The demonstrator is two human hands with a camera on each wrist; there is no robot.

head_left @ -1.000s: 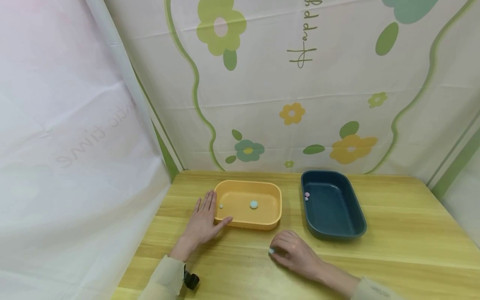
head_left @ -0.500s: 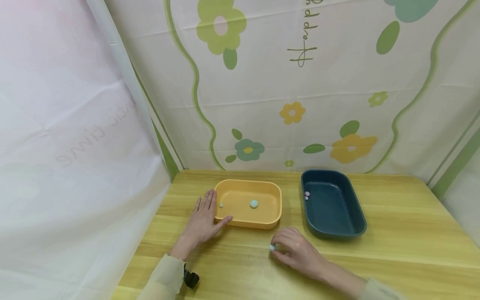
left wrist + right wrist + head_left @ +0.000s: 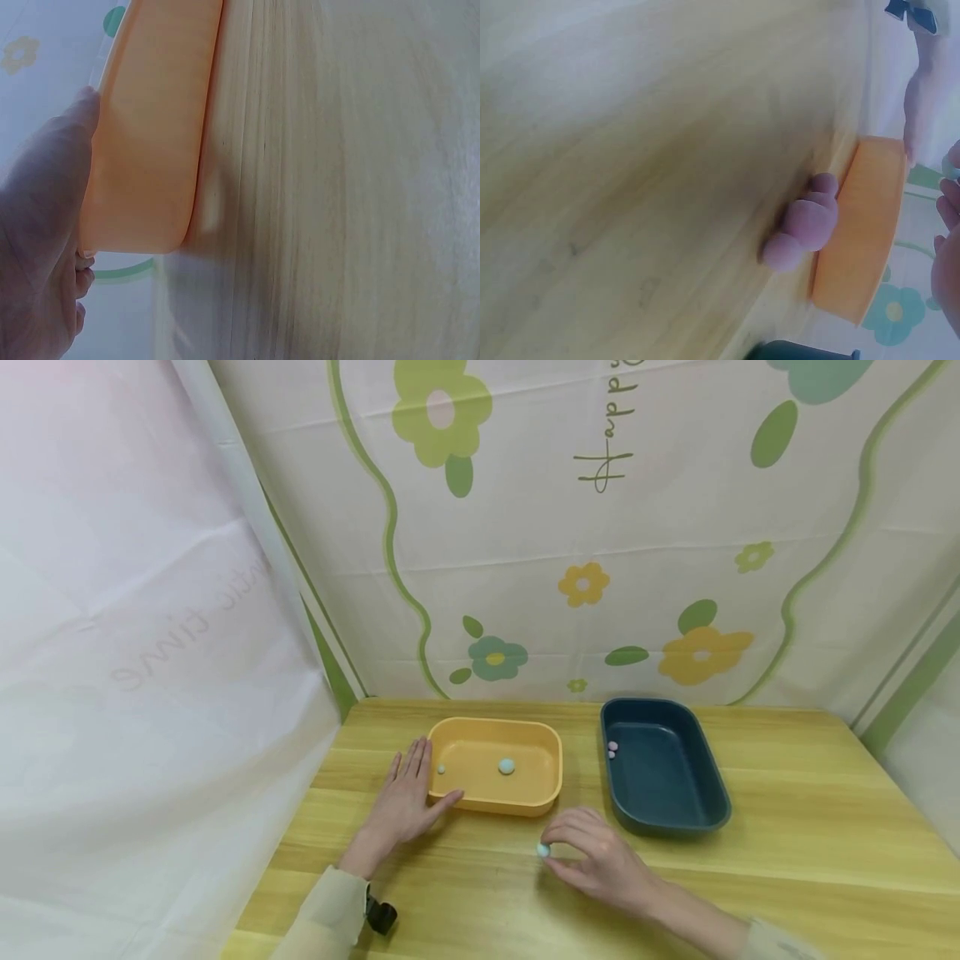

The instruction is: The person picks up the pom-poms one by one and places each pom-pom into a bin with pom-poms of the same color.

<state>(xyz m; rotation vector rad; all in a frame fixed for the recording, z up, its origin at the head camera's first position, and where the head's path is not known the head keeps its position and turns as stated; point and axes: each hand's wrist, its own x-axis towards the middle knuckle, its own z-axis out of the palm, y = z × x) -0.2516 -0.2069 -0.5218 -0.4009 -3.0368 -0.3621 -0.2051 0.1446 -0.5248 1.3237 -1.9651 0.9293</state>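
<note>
My left hand (image 3: 405,802) rests against the left end of a yellow tray (image 3: 495,807), its fingers straight along the side and the thumb on the near rim. In the left wrist view, the thumb lies against the tray's wall (image 3: 154,142). Inside the tray are a larger light-blue ball (image 3: 507,767) and a tiny one (image 3: 442,769). My right hand (image 3: 600,860) pinches a small light-blue ball (image 3: 543,850) between thumb and fingers, over the table in front of the tray. A cluster of pink rounded lumps (image 3: 808,223) shows on the table in the right wrist view, hidden in the head view.
A dark blue tray (image 3: 723,814) stands right of the yellow one, with two small pink balls (image 3: 612,747) at its left wall. Behind the wooden table (image 3: 810,827) hangs a white flowered cloth (image 3: 525,527); another white cloth (image 3: 150,693) hangs at the left.
My right hand has shifted slightly away from me with the light-blue ball, and more of the ball shows at the fingertips. My left hand stays on the yellow tray.
</note>
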